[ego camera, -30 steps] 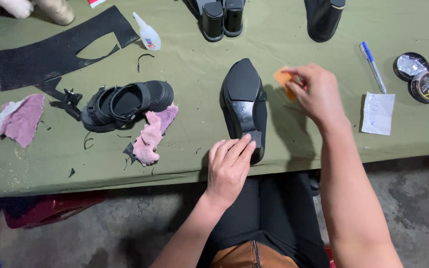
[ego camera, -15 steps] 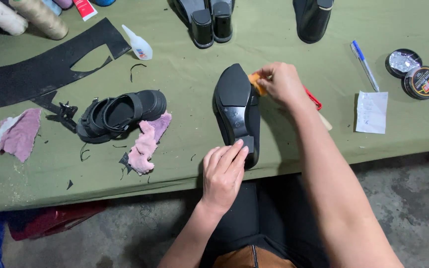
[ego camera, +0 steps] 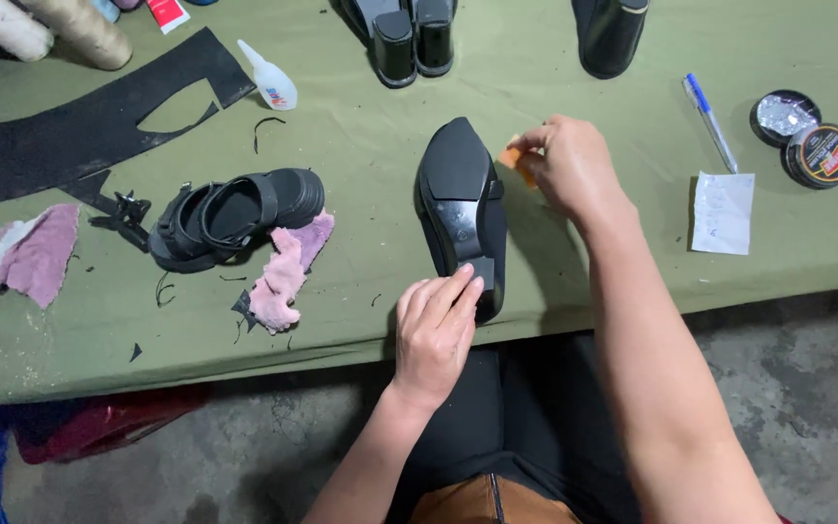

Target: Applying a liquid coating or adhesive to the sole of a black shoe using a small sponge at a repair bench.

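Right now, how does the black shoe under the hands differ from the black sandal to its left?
The black shoe lies sole up, toe pointing away; the black sandal rests sideways, its open straps showing. The shoe is closed, pointed and smooth-soled; the sandal is strappy with a chunky sole. The left hand presses the shoe's heel; no hand touches the sandal. Both are black and on the green cloth.

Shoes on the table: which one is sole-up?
The black pointed shoe at centre, held between both hands, shows its sole and heel. The strappy sandal to its left lies footbed-up.
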